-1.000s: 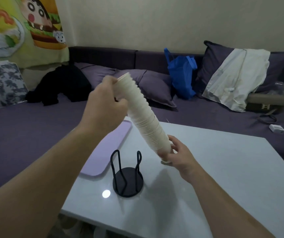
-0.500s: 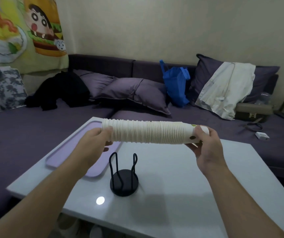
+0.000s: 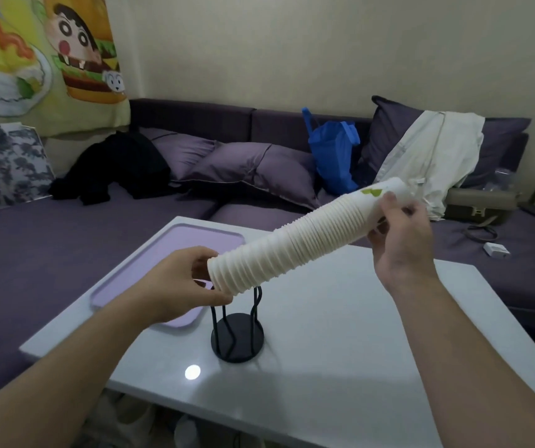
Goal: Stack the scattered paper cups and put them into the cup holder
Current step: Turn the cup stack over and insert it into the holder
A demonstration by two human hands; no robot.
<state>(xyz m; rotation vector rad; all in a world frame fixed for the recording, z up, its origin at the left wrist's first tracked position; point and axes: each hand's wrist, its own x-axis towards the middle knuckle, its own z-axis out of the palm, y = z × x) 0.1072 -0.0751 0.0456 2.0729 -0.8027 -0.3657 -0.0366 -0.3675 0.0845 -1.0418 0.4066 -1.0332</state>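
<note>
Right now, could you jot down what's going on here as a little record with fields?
Held item: stack of paper cups, tilted, lower end at left
Left hand: grips the lower, wide end of the stack
Right hand: holds the upper end, near a green print
Cup holder: black wire stand on the white table, no cups in it, just below the stack's lower end
Also on table: lilac tray

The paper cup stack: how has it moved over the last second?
The cup stack swung from steeply tilted, through level, to slanting with its wide end low at the left hand, just above the cup holder. The right hand rose with the other end. Both hands kept hold; the holder stayed on the table.
</note>
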